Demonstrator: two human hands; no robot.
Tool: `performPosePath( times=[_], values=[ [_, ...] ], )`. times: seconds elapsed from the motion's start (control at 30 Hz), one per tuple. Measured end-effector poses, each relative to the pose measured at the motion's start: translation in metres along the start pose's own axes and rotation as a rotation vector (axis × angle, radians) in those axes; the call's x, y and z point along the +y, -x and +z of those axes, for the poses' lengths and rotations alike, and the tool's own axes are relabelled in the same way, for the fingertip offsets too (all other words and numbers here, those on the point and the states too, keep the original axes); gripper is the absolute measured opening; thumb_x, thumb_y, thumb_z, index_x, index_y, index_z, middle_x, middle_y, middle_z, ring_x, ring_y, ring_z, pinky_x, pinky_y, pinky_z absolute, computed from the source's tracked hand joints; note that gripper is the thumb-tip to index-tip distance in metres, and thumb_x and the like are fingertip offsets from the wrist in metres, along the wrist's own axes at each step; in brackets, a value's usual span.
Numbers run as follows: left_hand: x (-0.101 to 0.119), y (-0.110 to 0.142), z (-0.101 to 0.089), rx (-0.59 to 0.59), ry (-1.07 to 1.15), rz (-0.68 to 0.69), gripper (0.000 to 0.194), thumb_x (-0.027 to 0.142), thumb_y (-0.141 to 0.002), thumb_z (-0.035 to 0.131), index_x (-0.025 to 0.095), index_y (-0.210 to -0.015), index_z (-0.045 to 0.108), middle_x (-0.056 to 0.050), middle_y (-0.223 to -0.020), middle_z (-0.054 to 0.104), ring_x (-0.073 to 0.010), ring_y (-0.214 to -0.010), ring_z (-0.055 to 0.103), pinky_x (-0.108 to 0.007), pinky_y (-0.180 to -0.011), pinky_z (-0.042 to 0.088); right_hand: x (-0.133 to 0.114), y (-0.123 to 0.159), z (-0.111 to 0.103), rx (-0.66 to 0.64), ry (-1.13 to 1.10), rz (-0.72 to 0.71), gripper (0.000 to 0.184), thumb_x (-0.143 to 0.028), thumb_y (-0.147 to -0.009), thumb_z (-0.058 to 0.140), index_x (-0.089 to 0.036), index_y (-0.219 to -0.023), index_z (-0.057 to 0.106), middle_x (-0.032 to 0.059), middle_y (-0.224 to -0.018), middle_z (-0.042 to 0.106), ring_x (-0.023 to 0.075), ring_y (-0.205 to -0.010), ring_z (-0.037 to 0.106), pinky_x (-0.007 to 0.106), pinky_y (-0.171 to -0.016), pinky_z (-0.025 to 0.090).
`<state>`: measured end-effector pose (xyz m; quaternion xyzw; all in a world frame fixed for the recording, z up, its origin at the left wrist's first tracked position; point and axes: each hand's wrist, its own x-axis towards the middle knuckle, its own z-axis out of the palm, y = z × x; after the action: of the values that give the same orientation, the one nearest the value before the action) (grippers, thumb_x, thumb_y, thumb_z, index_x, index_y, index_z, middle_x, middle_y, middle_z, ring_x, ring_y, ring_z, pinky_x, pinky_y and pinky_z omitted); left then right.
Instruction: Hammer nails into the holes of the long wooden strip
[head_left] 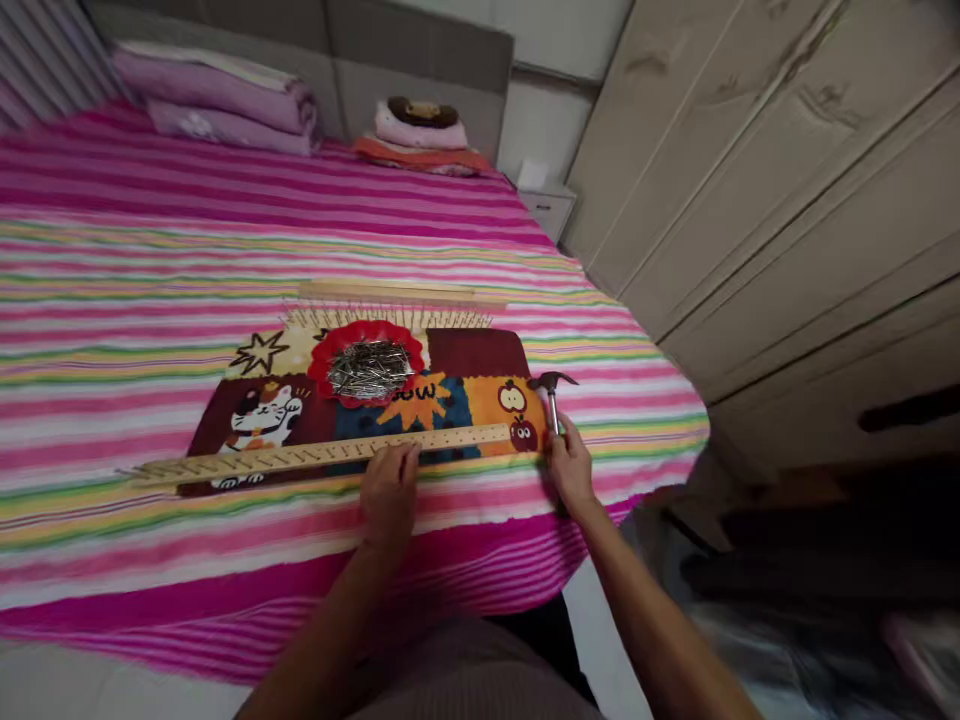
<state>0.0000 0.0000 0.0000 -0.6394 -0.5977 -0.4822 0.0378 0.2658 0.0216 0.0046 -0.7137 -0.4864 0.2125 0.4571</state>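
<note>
While the right hand point(571, 465) grasps the hammer point(553, 386) by its handle, metal head directed away from the body, the left hand point(390, 490) curls against the near edge of the wooden strip point(450, 438), apparently to steady it; whether it pinches anything cannot be told. The flat, narrow strip lies across the soft, patterned mat point(480, 352) on the striped bed point(75, 410), nails point(247, 461) projecting along its left part. Beyond it, the scalloped red bowl point(321, 362) contains loose metal nails point(371, 370), presumably for easy reach.
</note>
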Motion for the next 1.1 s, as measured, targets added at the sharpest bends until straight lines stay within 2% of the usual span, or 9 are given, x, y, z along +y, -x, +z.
performPosePath(
  times=[0.13,0.2,0.3,0.4,0.57,0.73,0.9,0.97,1.1],
  values=[
    [0.001,0.002,0.004,-0.026,0.001,0.002,0.024,0.030,-0.094,0.046,0.018,-0.089,0.066,-0.005,-0.081,0.068,-0.0168,-0.080,0.061,-0.030,-0.077,0.047,-0.024,0.026,-0.013,-0.057,-0.042,-0.206,0.047,-0.030,-0.089,0.046,-0.017,-0.133,0.055,0.0086,-0.125,0.064,0.0227,-0.114,0.060,0.037,-0.096,0.049],
    [0.002,0.001,0.005,-0.033,-0.015,0.014,0.025,0.029,-0.094,0.045,0.018,-0.090,0.066,-0.005,-0.080,0.068,-0.0172,-0.078,0.060,-0.031,-0.077,0.047,-0.044,0.041,-0.018,-0.178,-0.067,-0.314,0.046,-0.027,-0.091,0.046,-0.022,-0.136,0.053,0.0051,-0.124,0.065,0.0212,-0.113,0.062,0.035,-0.095,0.051],
    [0.004,-0.002,0.005,-0.035,-0.075,0.042,0.024,0.027,-0.094,0.044,0.017,-0.087,0.066,-0.005,-0.075,0.066,-0.0178,-0.073,0.057,-0.031,-0.074,0.046,-0.073,0.062,-0.020,-0.396,-0.076,-0.471,0.044,-0.023,-0.092,0.047,-0.024,-0.135,0.054,0.0050,-0.125,0.065,0.0201,-0.114,0.062,0.033,-0.095,0.051],
    [0.004,-0.003,0.004,-0.049,-0.119,0.080,0.023,0.025,-0.094,0.045,0.017,-0.085,0.064,-0.005,-0.074,0.064,-0.0180,-0.072,0.056,-0.031,-0.073,0.045,-0.088,0.076,-0.013,-0.520,-0.086,-0.525,0.044,-0.019,-0.093,0.045,-0.024,-0.136,0.053,0.0062,-0.125,0.065,0.0188,-0.115,0.061,0.032,-0.097,0.050],
    [0.003,-0.002,0.002,-0.057,-0.159,0.105,0.022,0.022,-0.093,0.044,0.017,-0.083,0.062,-0.005,-0.072,0.061,-0.0180,-0.072,0.054,-0.030,-0.071,0.042,-0.088,0.084,-0.001,-0.551,-0.068,-0.574,0.046,-0.017,-0.094,0.043,-0.024,-0.139,0.049,0.0084,-0.125,0.064,0.0176,-0.115,0.061,0.032,-0.097,0.050],
    [0.003,0.000,0.002,-0.064,-0.183,0.111,0.022,0.020,-0.093,0.044,0.017,-0.079,0.061,-0.005,-0.068,0.059,-0.0180,-0.069,0.053,-0.031,-0.068,0.041,-0.100,0.084,-0.007,-0.595,0.037,-0.604,0.047,-0.016,-0.094,0.042,-0.024,-0.141,0.046,0.0094,-0.121,0.065,0.0189,-0.110,0.063,0.032,-0.091,0.054],
    [0.001,0.000,0.004,-0.069,-0.151,0.139,0.021,0.019,-0.092,0.045,0.018,-0.080,0.061,-0.005,-0.071,0.061,-0.0172,-0.070,0.054,-0.031,-0.070,0.042,-0.125,0.084,-0.016,-0.508,0.029,-0.624,0.050,-0.015,-0.095,0.042,-0.027,-0.144,0.040,0.0086,-0.121,0.064,0.0186,-0.110,0.062,0.033,-0.093,0.052],
    [0.001,-0.001,0.003,-0.066,-0.152,0.133,0.021,0.019,-0.092,0.045,0.018,-0.079,0.061,-0.004,-0.070,0.061,-0.0171,-0.069,0.054,-0.031,-0.069,0.042,-0.125,0.084,-0.015,-0.486,0.059,-0.643,0.053,-0.014,-0.094,0.041,-0.027,-0.146,0.037,0.0095,-0.118,0.065,0.0194,-0.106,0.064,0.034,-0.091,0.053],
    [0.001,0.000,0.004,-0.056,-0.165,0.115,0.022,0.020,-0.092,0.045,0.018,-0.077,0.060,-0.004,-0.067,0.058,-0.0176,-0.068,0.053,-0.032,-0.066,0.041,-0.113,0.083,-0.010,-0.561,0.162,-0.667,0.052,-0.013,-0.092,0.041,-0.025,-0.143,0.044,0.0095,-0.103,0.069,0.0203,-0.090,0.068,0.033,-0.077,0.058]
  ],
)
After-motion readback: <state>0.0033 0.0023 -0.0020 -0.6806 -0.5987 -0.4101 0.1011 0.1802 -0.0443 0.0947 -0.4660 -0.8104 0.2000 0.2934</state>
